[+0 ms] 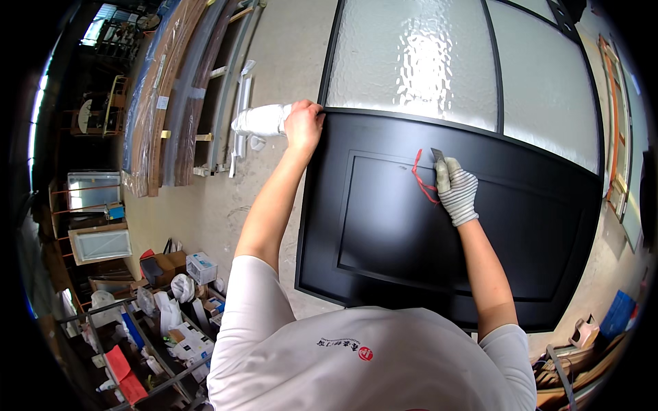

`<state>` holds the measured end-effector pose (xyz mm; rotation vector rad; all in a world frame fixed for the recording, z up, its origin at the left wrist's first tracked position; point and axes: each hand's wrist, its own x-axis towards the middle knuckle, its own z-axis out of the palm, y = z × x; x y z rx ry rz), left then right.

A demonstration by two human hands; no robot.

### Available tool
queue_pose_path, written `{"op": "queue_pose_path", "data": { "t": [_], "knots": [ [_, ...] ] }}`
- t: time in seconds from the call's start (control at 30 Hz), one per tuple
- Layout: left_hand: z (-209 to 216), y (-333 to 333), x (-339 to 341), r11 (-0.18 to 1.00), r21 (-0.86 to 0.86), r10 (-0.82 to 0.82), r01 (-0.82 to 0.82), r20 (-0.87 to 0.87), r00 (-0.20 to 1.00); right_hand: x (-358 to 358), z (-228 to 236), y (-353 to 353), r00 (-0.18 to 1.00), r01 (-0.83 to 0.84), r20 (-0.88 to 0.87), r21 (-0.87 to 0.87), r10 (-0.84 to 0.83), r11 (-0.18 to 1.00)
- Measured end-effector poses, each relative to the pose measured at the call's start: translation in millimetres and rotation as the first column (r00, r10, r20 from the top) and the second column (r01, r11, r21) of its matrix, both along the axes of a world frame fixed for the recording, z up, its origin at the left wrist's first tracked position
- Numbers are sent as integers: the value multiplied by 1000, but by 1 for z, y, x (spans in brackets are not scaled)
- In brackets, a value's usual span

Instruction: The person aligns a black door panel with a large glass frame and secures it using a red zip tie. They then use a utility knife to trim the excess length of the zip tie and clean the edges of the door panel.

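Note:
A large black door lies before me, with textured glass panes in its far part and a raised-border panel nearer me. My bare left hand is closed at the door's left edge, its fingers curled at the black frame by the glass. My right hand, in a striped grey-white glove, is closed around a flat grey scraper blade over the black panel. Its handle is hidden in the glove. A thin red strip curls beside the blade and the gloved fingers.
A white wrapped roll is just left of my left hand. Long wrapped profiles are stacked to the left. A rack with boxes and bottles stands at lower left. Framed panels lean at right, with a blue bin below.

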<state>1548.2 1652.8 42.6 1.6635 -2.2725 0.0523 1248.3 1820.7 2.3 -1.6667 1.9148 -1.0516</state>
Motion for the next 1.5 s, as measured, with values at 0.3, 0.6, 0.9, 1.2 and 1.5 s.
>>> {"op": "queue_pose_path", "data": {
  "t": [0.3, 0.6, 0.9, 1.2, 1.5],
  "knots": [
    [-11, -8, -2, 994, -74, -53, 78, 290, 956, 1, 5, 1, 1000, -7, -4, 29, 7, 1000],
    [-12, -10, -8, 999, -10, -39, 46, 354, 934, 1, 8, 0, 1000, 9, 6, 0, -9, 1000],
    [-10, -15, 6, 994, -94, 84, -58, 315, 945, -1, 5, 0, 1000, -19, 3, 41, 19, 999],
    [5, 6, -3, 999, -14, 42, -40, 368, 929, 1, 2, 1, 1000, -8, -17, 2, 8, 1000],
    [-55, -30, -5, 964, 148, 39, -219, 739, 673, 1, 2, -1, 993, -86, -69, 73, 91, 994]
  ]
}}
